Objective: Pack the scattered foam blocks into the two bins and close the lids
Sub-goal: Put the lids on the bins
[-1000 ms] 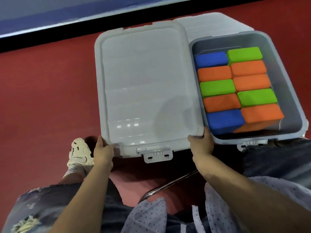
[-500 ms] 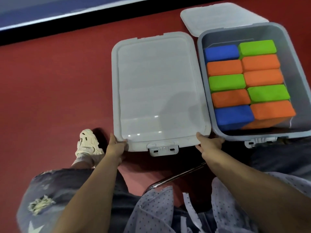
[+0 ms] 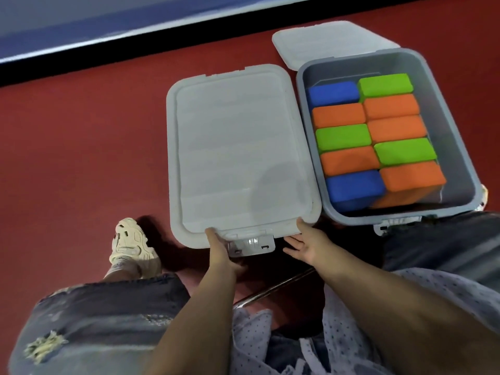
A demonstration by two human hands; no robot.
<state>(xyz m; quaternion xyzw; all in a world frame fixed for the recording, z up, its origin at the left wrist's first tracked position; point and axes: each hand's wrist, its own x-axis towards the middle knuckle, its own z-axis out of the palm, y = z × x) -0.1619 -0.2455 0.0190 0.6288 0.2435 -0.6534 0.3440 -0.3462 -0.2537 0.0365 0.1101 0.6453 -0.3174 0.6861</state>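
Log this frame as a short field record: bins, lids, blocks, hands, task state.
left bin: lid on it, latch at the near edge
right bin: open, packed with blocks
blocks: two blue, three green, orange ones, in two columns
spare lid: on the floor behind the right bin
left hand: at the latch, grip unclear
right hand: fingers spread at the lid's near right corner
task state: right bin not yet closed
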